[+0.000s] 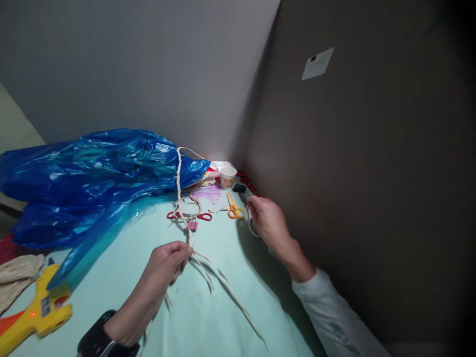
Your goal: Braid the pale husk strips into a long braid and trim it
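Note:
My left hand [171, 259] pinches a pale braided cord [179, 183] close to its lower end, where loose strands [232, 295] fan out over the table. The braid runs up from my fingers past a pink binder clip [192, 225] and a pair of red-handled scissors [205, 216]. Over on the right, my right hand [268, 220] has its fingers closed on scissors with a pale handle loop [253, 229]; the hand covers much of them. Yellow-orange scissors [235, 210] lie just left of that hand.
Blue plastic bags [92, 173] fill the back left. A yellow glue gun [42, 302] lies at the front left beside beige cloth [17, 277]. A paper cup [228, 177] and a small black object [239, 188] stand near the corner. A dark wall [353, 173] borders the right.

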### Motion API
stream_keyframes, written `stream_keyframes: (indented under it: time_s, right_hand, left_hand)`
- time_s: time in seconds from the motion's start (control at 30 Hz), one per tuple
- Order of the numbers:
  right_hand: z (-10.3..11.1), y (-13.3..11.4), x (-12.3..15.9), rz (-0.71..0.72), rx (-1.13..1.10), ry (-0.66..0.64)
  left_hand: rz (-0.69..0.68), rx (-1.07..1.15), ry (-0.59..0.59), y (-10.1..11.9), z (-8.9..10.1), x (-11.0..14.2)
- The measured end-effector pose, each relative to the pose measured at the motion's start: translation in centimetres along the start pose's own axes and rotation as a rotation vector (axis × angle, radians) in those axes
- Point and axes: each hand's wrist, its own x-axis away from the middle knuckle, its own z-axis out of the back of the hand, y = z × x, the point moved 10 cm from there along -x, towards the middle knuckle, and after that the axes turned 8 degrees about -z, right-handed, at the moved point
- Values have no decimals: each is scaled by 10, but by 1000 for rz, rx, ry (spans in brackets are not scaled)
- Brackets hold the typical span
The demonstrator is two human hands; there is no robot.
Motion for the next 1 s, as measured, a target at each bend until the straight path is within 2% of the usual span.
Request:
stream_keyframes:
  time_s: [0.07,0.13,0.23,0.37,0.5,0.57,0.63,0.7,0.8,0.87,0.93,1.0]
  right_hand:
    - [-4,31,-9,-79,95,-1]
    - [-16,45,-12,-78,149,-40]
    - [-31,46,-10,-41,192,-71]
    - [-40,44,-9,-8,191,-96]
    - [-41,51,-15,13,176,-106]
    - [-34,44,-21,49,152,-78]
    - [-22,19,-26,132,81,-50]
    - [-8,-25,-26,262,-14,-70]
    - [11,-118,-18,527,-179,-142]
    - [20,-177,-15,690,-167,-109]
    - [17,-225,-21,776,-40,-73]
    - [7,-260,-33,802,8,-79]
  left_hand:
    - [-4,-7,-19,0,-1,0]
    - [-6,6,-39,1,-2,0]
    - [-5,39,-50,3,-4,0]
    - [24,35,-9,4,-3,2]
    - [14,-6,10,5,-3,1]
    - [11,-7,43,4,0,-1]
    - [9,-9,66,2,2,-2]
    - [8,-12,76,0,3,-3]
    - [-12,-10,76,2,2,-4]
    - [-33,-4,73,7,0,-4]
    - [-49,5,73,11,0,-3]
    - [-52,17,75,14,-1,-2]
